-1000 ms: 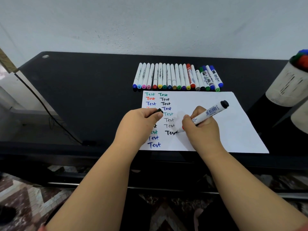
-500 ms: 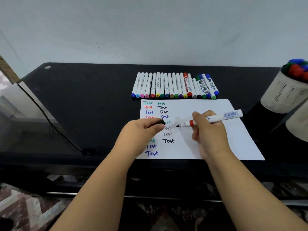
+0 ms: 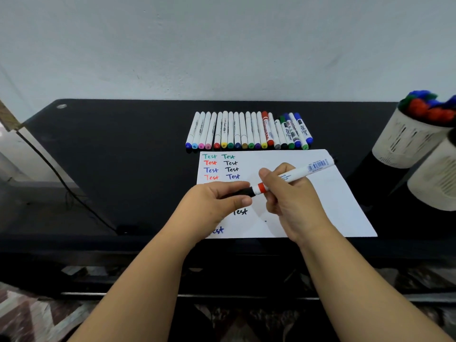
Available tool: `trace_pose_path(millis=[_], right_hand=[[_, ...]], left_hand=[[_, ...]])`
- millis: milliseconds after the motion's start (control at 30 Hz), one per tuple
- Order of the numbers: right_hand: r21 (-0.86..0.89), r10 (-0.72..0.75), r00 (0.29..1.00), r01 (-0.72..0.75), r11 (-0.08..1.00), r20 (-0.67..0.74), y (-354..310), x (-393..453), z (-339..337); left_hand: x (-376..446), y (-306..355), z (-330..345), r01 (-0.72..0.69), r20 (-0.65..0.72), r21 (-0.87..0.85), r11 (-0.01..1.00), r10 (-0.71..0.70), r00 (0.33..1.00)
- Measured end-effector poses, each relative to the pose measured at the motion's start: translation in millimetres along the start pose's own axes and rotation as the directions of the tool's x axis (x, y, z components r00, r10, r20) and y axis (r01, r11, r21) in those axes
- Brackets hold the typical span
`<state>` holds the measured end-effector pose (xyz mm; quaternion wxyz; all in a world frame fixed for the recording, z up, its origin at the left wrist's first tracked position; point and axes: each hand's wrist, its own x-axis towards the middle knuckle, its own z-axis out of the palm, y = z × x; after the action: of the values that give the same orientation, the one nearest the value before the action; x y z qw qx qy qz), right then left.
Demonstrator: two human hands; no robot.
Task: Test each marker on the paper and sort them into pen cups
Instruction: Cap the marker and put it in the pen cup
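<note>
Now your left hand (image 3: 217, 201) has pushed the cap (image 3: 243, 192) onto the marker (image 3: 296, 173) your right hand (image 3: 293, 201) grips, above the paper (image 3: 345, 206); unsorted markers (image 3: 246, 130) lie behind.

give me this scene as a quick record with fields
left hand: holds black cap at the marker tip
right hand: grips marker
paper: rows of "Test" in several colours
marker row: lying behind the paper
cups: two at right, the far one holding markers
table: black

Even, soft light — faint shadows, wide-angle bending at blurred edges
</note>
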<state>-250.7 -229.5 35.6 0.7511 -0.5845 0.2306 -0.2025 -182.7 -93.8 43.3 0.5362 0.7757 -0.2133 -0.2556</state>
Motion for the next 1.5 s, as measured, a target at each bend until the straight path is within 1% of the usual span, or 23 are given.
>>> trace_pose_path(millis=[167,333,400,500,733,900,1000,1167,1233,1300,1400,1500], right_hand=[[-0.009,-0.014,0.991,0.015,1.0,0.136,-5.6,-1.3,-2.9],[-0.012,0.008,0.969,-0.005,1.0,0.248,-7.8,0.0,-13.9],[-0.041,0.017,0.971,-0.007,0.999,0.237,-8.5,1.5,-17.9],[-0.073,0.027,0.982,-0.013,0.997,0.185,-6.9,4.9,-21.3],[0.035,0.058,0.983,-0.065,0.997,0.177,1.9,9.5,-19.0],[0.084,0.056,0.985,-0.071,0.994,0.162,6.5,11.6,-14.6],[0.11,0.049,0.987,-0.066,0.992,0.154,7.9,12.0,-10.8],[0.066,0.071,0.988,-0.081,0.994,0.137,3.3,10.6,-8.0],[0.054,0.088,0.989,-0.095,0.994,0.115,-1.4,7.8,-8.6],[0.035,0.112,0.992,-0.114,0.993,0.05,-5.0,4.7,-8.3],[-0.002,0.082,0.99,-0.083,0.997,-0.111,-8.7,3.4,-9.0],[-0.001,0.032,0.949,-0.034,0.999,-0.314,-14.8,0.6,-15.2]], left_hand=[[2.0,-0.9,-1.7,0.004,-0.076,-0.006,1.0,-0.004,0.997],[3.4,-1.0,-3.5,-0.011,-0.11,-0.034,0.999,0.008,0.994],[3.6,-1.4,-3.9,-0.022,-0.111,-0.047,0.999,0.017,0.994],[3.7,-1.3,-2.8,-0.027,-0.1,-0.05,0.998,0.022,0.995],[2.5,-6.4,2.7,-0.064,-0.153,-0.078,0.995,0.051,0.987],[4.6,-7.4,5.8,-0.065,-0.177,-0.01,0.998,0.062,0.982],[6.9,-7.7,5.4,-0.068,-0.221,-0.002,0.998,0.065,0.973],[4.0,-6.6,8.4,-0.069,-0.23,0.069,0.995,0.083,0.97],[2.4,-3.5,10.6,-0.065,-0.227,0.066,0.996,0.079,0.971],[0.9,0.7,13.2,-0.039,-0.218,0.068,0.997,0.053,0.974],[-1.3,4.0,18.2,0.001,-0.231,0.067,0.998,0.015,0.973],[-9.8,4.0,18.9,0.024,-0.245,0.066,0.998,-0.007,0.969]])
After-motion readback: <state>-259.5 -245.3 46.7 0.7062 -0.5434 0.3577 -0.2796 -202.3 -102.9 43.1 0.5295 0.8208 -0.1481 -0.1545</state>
